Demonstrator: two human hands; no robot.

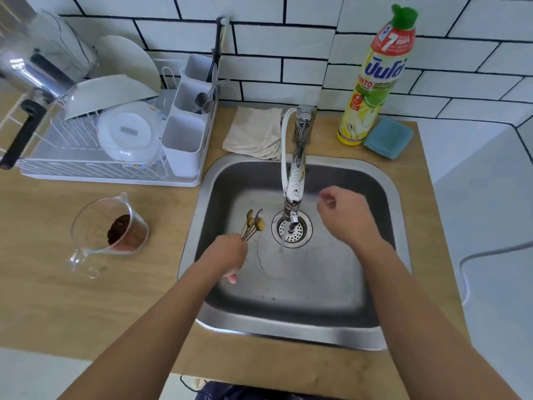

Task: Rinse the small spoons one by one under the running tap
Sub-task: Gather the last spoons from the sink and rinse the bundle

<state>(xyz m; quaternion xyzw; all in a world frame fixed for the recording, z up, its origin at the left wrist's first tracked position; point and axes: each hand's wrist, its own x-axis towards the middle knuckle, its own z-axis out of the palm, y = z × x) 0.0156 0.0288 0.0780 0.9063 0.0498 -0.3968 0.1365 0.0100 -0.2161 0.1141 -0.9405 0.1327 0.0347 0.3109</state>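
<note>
The steel sink [331, 330] lies under my arms, the tap [297, 180] rising between my hands. My left hand [229, 255] is closed around the small spoons [253, 225], bowls fanned over the basin. My right hand [344, 215] hangs loosely curled, apparently empty.

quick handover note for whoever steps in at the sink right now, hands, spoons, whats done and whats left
Left hand: shut on the small spoons, bowls fanned out over the sink, left of the drain.
Right hand: loosely curled beside the tap; blurred, seems to hold nothing.
Done: spoons gathered; a thin stream seems to fall at the spout.
Left: rinse each spoon singly under the tap.
</note>
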